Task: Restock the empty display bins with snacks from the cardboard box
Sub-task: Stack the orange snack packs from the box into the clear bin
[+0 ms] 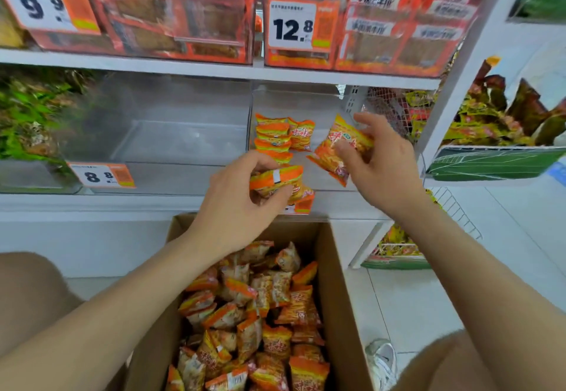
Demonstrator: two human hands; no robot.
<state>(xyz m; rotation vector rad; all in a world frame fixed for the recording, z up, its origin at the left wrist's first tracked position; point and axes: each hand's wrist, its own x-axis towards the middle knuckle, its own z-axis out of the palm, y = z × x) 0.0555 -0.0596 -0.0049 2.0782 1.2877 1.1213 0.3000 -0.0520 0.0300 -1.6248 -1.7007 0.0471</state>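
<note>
Fingers of the left hand (239, 199) curl around orange packets (277, 180) at the front edge of the clear bin (294, 99); the right hand (381, 161) pinches another packet (338, 145) over bare bin floor.

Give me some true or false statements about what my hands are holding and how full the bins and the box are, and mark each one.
1. The right hand pinches a snack packet. True.
2. The left hand holds nothing. False: it grips an orange packet.
3. The left bin, behind the 8.8 price tag, is full. False: it looks empty.
4. A row of packets already stands in the right bin. True.
5. The cardboard box is empty. False: many loose packets lie in it.
</note>
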